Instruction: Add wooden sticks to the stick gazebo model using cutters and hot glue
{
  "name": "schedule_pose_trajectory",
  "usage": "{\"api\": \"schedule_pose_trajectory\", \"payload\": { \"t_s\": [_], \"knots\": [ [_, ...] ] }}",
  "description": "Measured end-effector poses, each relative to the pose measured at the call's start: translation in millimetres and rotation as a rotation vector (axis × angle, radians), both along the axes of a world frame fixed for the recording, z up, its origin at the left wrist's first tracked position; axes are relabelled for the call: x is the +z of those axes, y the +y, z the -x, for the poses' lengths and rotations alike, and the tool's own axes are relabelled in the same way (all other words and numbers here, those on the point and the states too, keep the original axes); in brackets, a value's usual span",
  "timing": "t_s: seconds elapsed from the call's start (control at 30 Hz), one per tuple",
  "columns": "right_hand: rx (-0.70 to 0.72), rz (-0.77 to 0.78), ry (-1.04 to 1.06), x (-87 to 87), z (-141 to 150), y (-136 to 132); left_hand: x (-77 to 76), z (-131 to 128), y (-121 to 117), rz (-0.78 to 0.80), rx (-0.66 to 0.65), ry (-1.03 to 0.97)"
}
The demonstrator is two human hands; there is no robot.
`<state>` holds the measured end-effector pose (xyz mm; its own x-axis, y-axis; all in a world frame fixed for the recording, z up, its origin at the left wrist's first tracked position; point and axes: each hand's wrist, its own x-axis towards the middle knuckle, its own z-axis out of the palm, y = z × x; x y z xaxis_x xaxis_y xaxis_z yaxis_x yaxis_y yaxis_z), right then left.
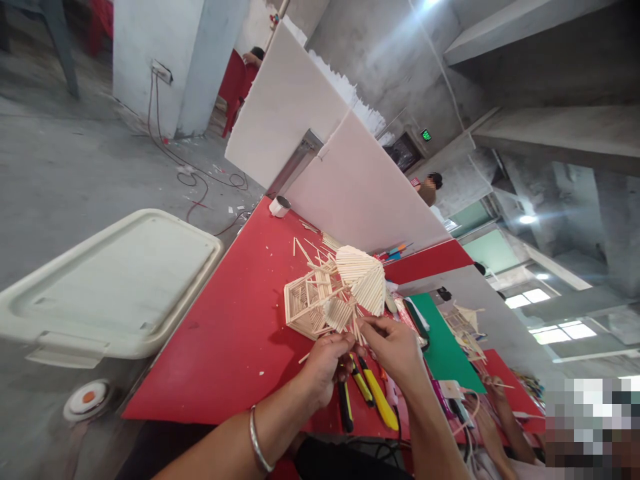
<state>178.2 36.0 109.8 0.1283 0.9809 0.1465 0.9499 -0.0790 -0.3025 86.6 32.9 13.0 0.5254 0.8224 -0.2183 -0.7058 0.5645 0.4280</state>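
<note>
A model of thin wooden sticks (305, 300), with a many-sided layered base, sits on the red table beyond my hands. A slatted panel of pale sticks (363, 270) leans at its right side. Just in front, a small stick piece (341, 313) with sticks jutting toward me is between my hands. My left hand (325, 367), with a silver bangle at the wrist, is closed at the piece's near edge. My right hand (393, 343) pinches the sticks at its right side. The fingers partly hide where they grip.
Yellow-and-black cutters (377, 393) lie under my hands. A white cup (280, 207) stands by the upright white board (360, 180). Loose sticks (330, 241) lie at the board's foot. A co-worker's hands (495, 387) and a green mat (443, 340) are at right; a lidded bin (125, 280) is left.
</note>
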Motion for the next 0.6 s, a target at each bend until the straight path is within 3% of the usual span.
{"api": "schedule_pose_trajectory", "payload": {
  "t_s": [0.6],
  "knots": [
    [-0.018,0.009,0.008,1.8,2.1,-0.2,-3.3,-1.6,0.1,-0.020,0.009,-0.008]
  ]
}}
